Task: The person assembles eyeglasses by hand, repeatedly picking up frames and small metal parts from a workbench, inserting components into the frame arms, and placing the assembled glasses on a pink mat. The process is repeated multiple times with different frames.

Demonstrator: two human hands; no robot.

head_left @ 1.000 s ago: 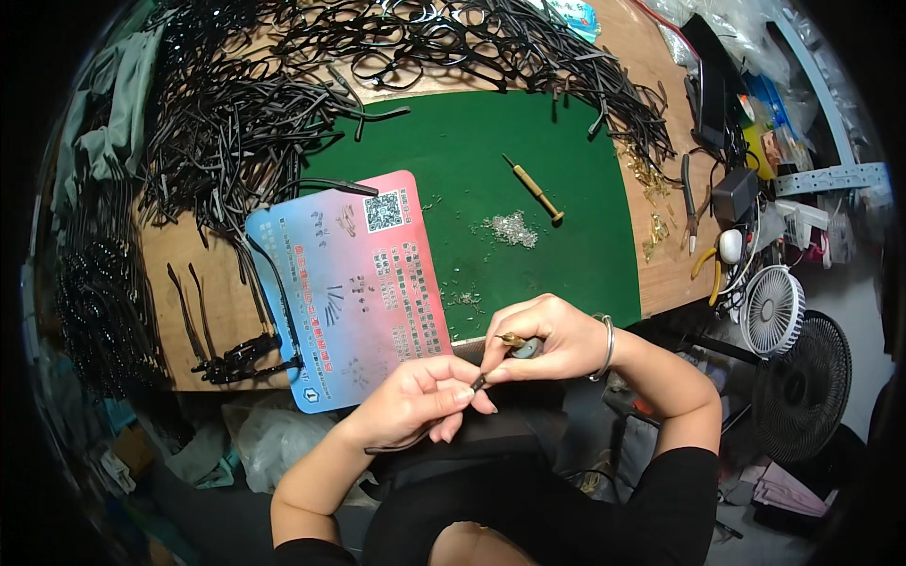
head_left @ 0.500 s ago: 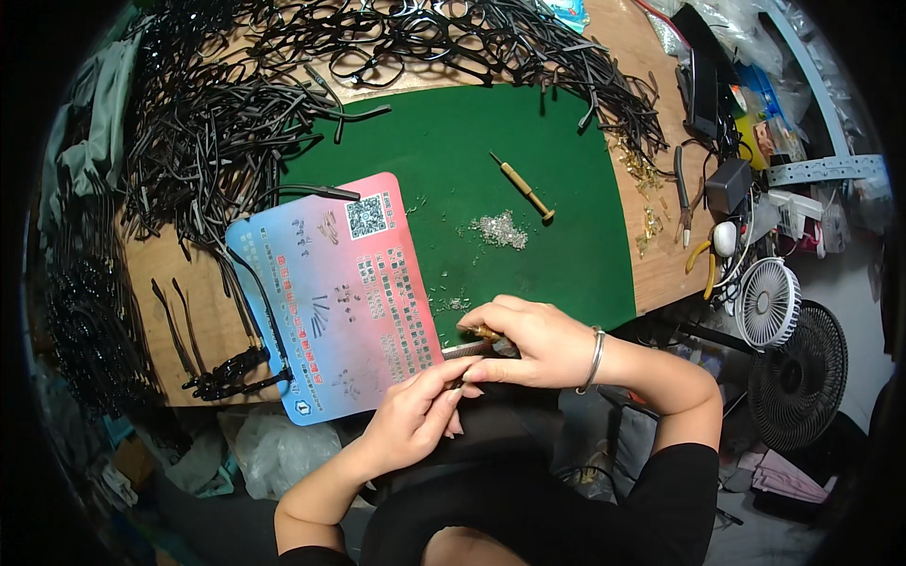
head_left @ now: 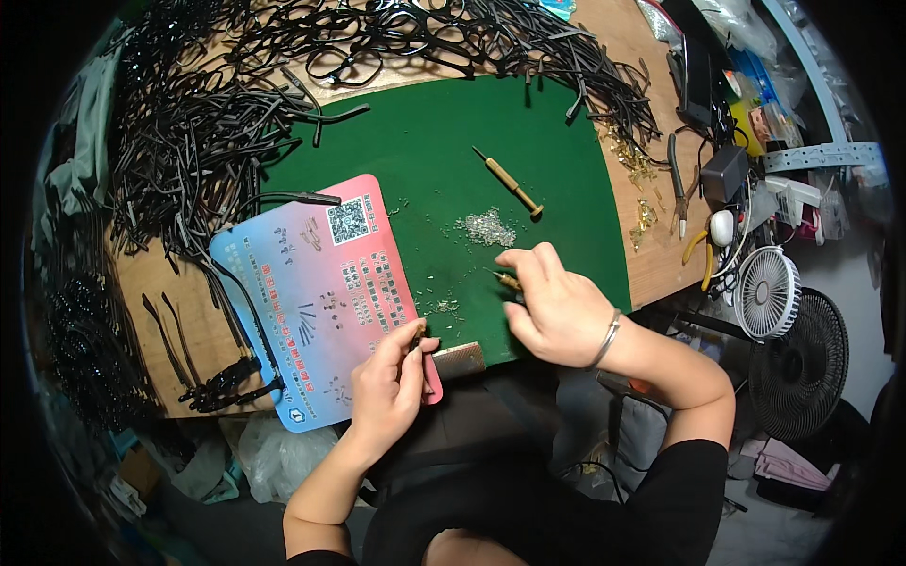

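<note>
My left hand (head_left: 385, 382) is closed over the lower right edge of a pink and blue printed mat (head_left: 321, 283). A small dark part with a golden bit at its end (head_left: 417, 338) is pinched between thumb and fingertips; most of it is hidden. Over the green mat (head_left: 557, 170), my right hand (head_left: 562, 316) is curled round a brass screwdriver (head_left: 510, 281), its tip pointing left. Just beyond the right hand lies a pile of tiny silvery screws (head_left: 486, 228). A second brass screwdriver (head_left: 510, 185) rests farther back on the green mat.
Black eyeglass frames (head_left: 377, 42) and dark temple arms (head_left: 198, 132) heap up along the back and left. Small golden parts (head_left: 642, 212), pliers (head_left: 700, 255) and a white fan (head_left: 767, 292) are at the right. A textured metal strip (head_left: 460, 360) lies at the near edge.
My hands, close together before, are now apart. The right hand with the screwdriver moved right and away toward the screw pile; the left moved slightly left with the dark part. The view shifted slightly.
</note>
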